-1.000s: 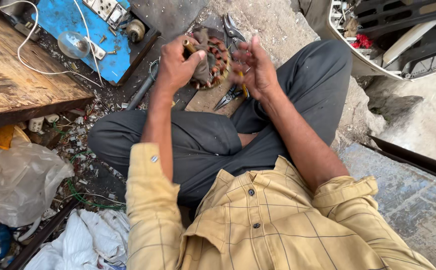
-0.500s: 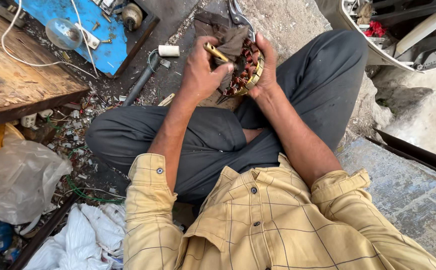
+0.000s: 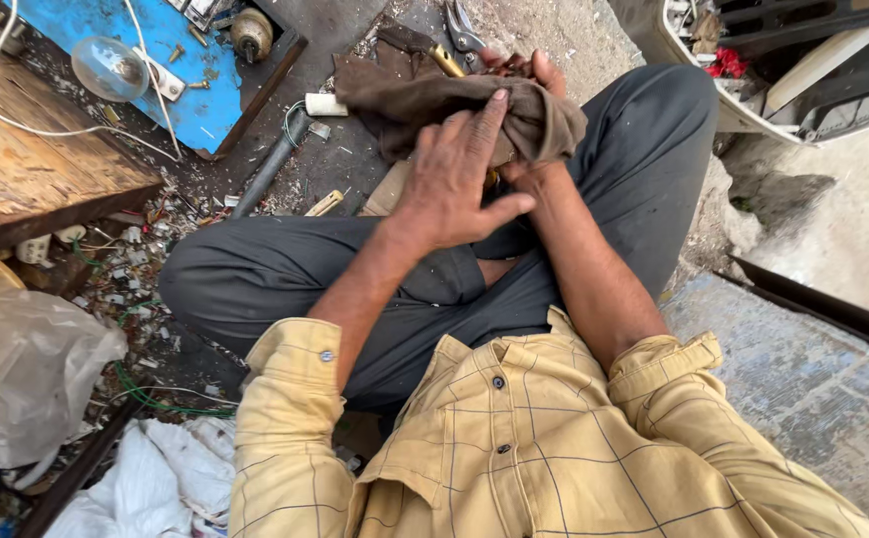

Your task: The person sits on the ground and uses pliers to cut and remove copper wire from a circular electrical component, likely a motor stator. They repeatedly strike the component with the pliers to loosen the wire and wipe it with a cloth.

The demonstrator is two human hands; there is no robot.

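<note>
We see our left hand (image 3: 451,184) spread flat, fingers pressed onto a brown rag (image 3: 454,100) that is draped over something held above the crossed legs; the palm seems to pin the cloth so it stays wrapped. Our right hand (image 3: 526,120) comes up from beneath the rag, its fingertips showing past the cloth's far edge, so it looks curled around the bundle from below, gripping rag and whatever sits inside; we cannot tell what that hidden thing is, though a bit of yellow metal (image 3: 445,61) pokes out just beyond the rag. The bundle is kept over the lap, we judge, so both hands can work it close to the body. Just beyond the rag a pair of pliers (image 3: 462,27) lies on the ground within easy reach. Left of the rag lie a small white cylinder (image 3: 326,104) and a grey pipe (image 3: 268,165), and farther left a blue board (image 3: 170,70) carries a clear bulb (image 3: 109,69) and white wire. Far left of the rag, near a wooden bench (image 3: 26,179), sit a crumpled clear plastic bag (image 3: 21,374) and white sheeting (image 3: 150,478); we see no readable label shapes on them.
</note>
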